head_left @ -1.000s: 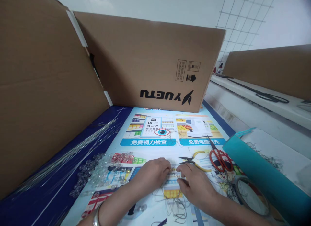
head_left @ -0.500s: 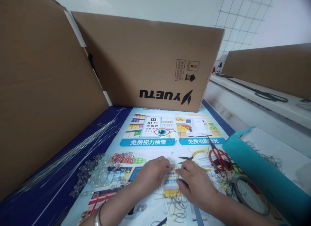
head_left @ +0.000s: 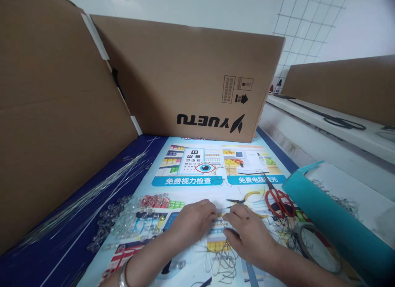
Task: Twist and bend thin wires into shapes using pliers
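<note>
Near the middle of the printed sheet, my left hand [head_left: 197, 219] is closed in a pinch, fingertips turned right; what it grips is too small to make out. Close on its right, my right hand [head_left: 247, 229] has curled fingers around a thin wire piece between the hands, its details unclear. Below them lies a loose bunch of thin wire loops [head_left: 226, 264]. Yellow-handled pliers [head_left: 251, 194] lie just beyond my right hand, with red-handled scissors [head_left: 279, 202] to their right. Many clear beads [head_left: 135, 215] are spread left of my left hand.
Cardboard panels [head_left: 185, 77] stand at the back and left. Long thin wires [head_left: 89, 200] lie on the blue surface at left. At right are a tape roll [head_left: 319, 248], tangled wire and a teal box [head_left: 336, 221] with wire pieces inside.
</note>
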